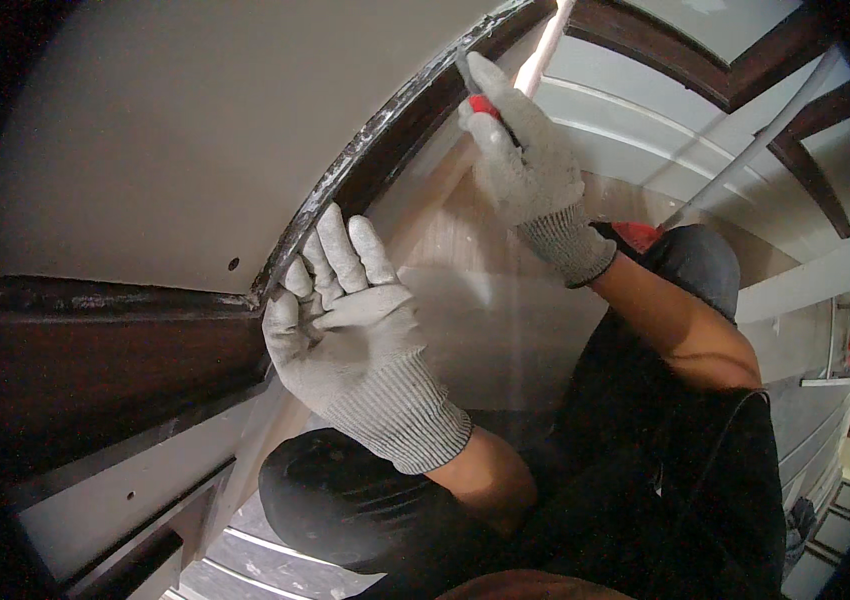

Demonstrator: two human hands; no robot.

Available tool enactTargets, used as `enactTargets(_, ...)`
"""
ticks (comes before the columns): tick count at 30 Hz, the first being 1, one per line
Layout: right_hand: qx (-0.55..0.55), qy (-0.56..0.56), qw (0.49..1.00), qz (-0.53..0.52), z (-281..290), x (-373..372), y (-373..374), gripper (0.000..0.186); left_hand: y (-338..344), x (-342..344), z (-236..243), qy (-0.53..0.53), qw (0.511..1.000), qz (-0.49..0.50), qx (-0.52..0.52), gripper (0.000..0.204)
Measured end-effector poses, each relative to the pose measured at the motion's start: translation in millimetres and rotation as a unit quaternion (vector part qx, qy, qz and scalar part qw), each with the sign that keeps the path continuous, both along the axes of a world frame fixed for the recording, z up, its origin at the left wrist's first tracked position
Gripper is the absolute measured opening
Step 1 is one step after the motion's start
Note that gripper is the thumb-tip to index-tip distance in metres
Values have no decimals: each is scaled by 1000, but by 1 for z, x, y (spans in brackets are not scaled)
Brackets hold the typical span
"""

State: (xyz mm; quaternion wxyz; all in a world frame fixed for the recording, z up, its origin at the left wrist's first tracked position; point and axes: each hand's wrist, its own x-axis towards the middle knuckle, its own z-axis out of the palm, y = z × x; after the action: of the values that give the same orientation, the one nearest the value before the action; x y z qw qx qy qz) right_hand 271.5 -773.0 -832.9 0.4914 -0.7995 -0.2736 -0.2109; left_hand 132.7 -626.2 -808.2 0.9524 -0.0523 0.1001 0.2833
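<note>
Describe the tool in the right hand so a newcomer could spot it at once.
Follow the dark frame edging the large pale panel toward the top of the picture. There the gloved right hand holds a small tool. Its red section sets it apart from the grey glove and dark frame.

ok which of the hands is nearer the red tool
Right: the right hand grips the red tool; the left hand is lower down, by the dark frame.

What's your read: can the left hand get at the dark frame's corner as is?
Likely yes: the gloved left hand is right beside the dark frame's corner, with nothing visible between them.
</note>
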Motion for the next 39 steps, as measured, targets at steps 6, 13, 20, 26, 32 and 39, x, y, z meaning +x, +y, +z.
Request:
enactTargets(6,-1,6,999,36,-1,4,-2,45,-3,-1,4,24,999,20,-27,26)
enactTargets(13,27,78,997,-4,3,2,-3,46,-3,-2,4,13,999,13,-27,27)
enactTargets(20,11,51,999,14,6,-3,-2,47,-4,-3,2,8,1000,8,-16,26)
enactTargets(26,16,68,997,30,6,-2,-6,45,-5,-4,2,9,1000,13,-27,25)
enactTargets(32,60,69,996,8,11,1,-3,44,-5,-5,1,10,1000,7,-12,25)
enactTargets(39,1,40,998,47,3,-9,-6,43,-5,-4,-2,5,1000,10,-12,26)
